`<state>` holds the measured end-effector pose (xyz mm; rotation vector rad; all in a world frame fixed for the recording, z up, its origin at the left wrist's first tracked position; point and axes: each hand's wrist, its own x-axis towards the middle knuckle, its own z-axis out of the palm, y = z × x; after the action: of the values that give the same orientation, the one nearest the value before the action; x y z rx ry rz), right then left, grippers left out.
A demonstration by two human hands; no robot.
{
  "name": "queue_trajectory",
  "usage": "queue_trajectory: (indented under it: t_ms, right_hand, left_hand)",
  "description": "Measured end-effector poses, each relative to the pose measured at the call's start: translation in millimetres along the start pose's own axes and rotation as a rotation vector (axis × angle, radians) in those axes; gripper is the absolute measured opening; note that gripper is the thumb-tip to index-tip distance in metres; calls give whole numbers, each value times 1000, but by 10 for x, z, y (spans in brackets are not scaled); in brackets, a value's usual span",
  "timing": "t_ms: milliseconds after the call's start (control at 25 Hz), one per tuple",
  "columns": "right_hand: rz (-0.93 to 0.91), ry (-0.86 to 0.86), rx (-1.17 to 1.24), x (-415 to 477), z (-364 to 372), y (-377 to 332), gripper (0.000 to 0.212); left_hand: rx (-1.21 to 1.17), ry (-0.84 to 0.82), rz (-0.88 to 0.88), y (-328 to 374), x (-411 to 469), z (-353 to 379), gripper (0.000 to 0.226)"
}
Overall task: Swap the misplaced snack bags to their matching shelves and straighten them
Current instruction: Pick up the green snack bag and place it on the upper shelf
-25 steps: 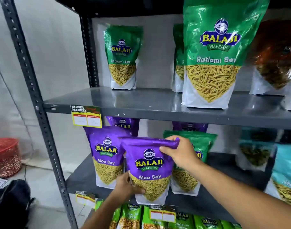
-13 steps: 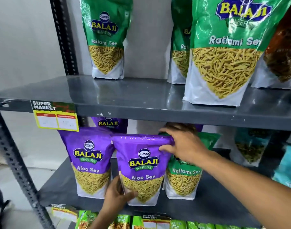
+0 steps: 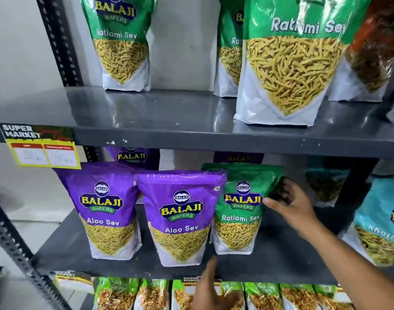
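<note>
Green Ratlami Sev bag (image 3: 241,211) stands centre-right of frame on middle shelf (image 3: 281,262), touching purple Aloo Sev bag (image 3: 182,218); looks misplaced, its kind stands on upper shelf (image 3: 169,113).

Right hand (image 3: 290,204) at bag's right edge, fingers spread, blurred; cannot tell whether gripping.

Left hand (image 3: 210,289) low centre, loose, grasping nothing.

Judgement: pouch light, soft, crinkly, slippery film; sev inside brittle. Best held by sealed top strip or both side edges, not squeezed at belly.

Second Aloo Sev bag (image 3: 102,209) left of centre, upright.
</note>
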<state>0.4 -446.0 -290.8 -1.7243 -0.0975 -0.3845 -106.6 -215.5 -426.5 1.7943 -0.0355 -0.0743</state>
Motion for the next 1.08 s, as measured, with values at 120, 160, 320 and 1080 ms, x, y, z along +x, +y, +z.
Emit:
queue_trajectory:
  t_ms: [120,160,320,1080]
  right_hand:
    - [60,-139,164,209,81,46,64]
    - [80,-172,190,253,125,50,65]
    - [76,-211,244,311,225,57,56]
    - [51,83,317,-809,-421,-416,37]
  left_hand:
    - [12,73,22,212,84,306,105]
    - [37,113,35,234,131,351,108]
    - [15,224,119,323,356,346,109]
    - [20,-45,23,347,-116,533,48]
